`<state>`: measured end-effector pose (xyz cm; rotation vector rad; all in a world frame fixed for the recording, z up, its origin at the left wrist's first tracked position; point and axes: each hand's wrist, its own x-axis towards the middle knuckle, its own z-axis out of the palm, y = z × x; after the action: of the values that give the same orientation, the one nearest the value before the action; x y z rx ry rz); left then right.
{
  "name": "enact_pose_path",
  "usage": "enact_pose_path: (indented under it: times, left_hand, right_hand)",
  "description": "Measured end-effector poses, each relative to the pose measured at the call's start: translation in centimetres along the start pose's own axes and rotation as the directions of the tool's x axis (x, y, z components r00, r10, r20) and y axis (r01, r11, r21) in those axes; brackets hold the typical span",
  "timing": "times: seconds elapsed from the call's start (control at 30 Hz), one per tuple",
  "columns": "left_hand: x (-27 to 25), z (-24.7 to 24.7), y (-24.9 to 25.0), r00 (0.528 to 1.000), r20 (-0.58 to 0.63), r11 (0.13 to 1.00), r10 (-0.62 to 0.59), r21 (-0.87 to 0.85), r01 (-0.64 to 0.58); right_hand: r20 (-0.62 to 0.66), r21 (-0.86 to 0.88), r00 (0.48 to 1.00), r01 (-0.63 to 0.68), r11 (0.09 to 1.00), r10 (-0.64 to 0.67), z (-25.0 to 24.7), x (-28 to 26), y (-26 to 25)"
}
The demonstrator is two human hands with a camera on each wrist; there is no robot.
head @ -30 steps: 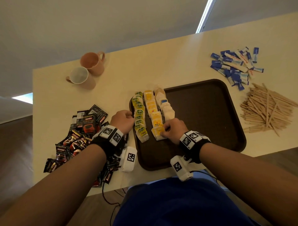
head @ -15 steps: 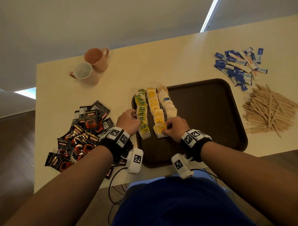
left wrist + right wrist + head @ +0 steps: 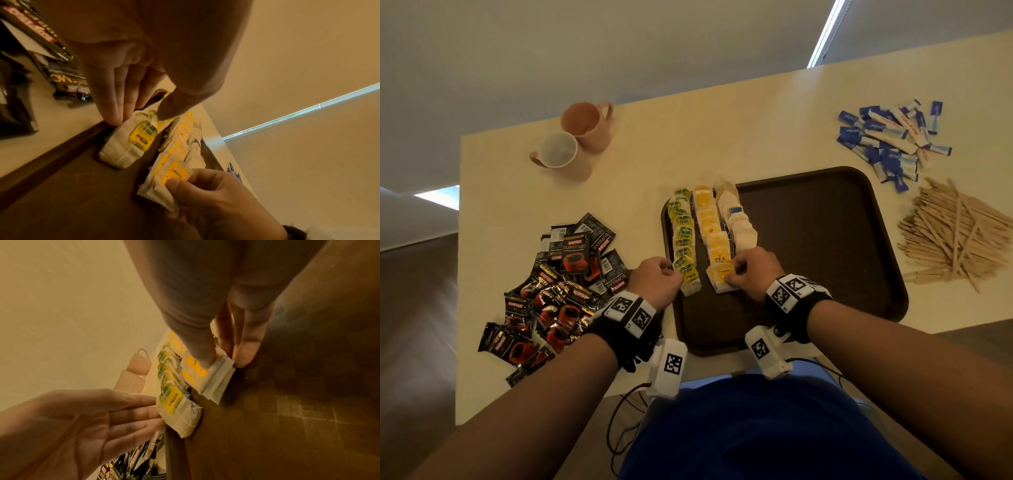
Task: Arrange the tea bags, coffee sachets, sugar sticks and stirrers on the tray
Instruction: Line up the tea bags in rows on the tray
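Note:
A dark brown tray (image 3: 825, 240) holds three rows of tea bags along its left side: green-tag (image 3: 683, 236), yellow-tag (image 3: 712, 240) and plain white (image 3: 739, 226). My left hand (image 3: 659, 279) is at the near end of the green row. Its straight fingers (image 3: 141, 412) press the side of the nearest green-tag tea bag (image 3: 131, 142), and the thumb tip rests on top of it. My right hand (image 3: 751, 270) pinches the nearest yellow-tag tea bag (image 3: 174, 173) between thumb and fingers (image 3: 244, 353).
Black and red coffee sachets (image 3: 561, 284) lie heaped left of the tray. Blue and white sugar sticks (image 3: 890, 140) and wooden stirrers (image 3: 955, 236) lie to its right. Two pink mugs (image 3: 571, 144) stand at the far left. The tray's right half is bare.
My left hand has moved right to the near end of the green-tag row. My right hand has stayed on the nearest yellow-tag tea bag.

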<state>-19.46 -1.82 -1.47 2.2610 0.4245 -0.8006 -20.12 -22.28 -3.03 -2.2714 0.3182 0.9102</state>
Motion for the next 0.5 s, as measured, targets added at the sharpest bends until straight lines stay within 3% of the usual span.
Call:
enact_pose_path:
  times: [0.2, 0.5]
  left_hand:
    - [0.0, 0.3, 0.1, 1.000, 0.008, 0.995, 0.004, -0.097, -0.003]
    - [-0.9, -0.6, 1.4, 0.985, -0.109, 0.991, 0.133, -0.001, -0.134]
  right_hand:
    - [0.001, 0.011, 1.000, -0.004, 1.000, 0.004, -0.1, 0.1, 0.0]
    - [-0.056, 0.027, 0.998, -0.039, 0.999, 0.040, -0.1, -0.1, -0.1]
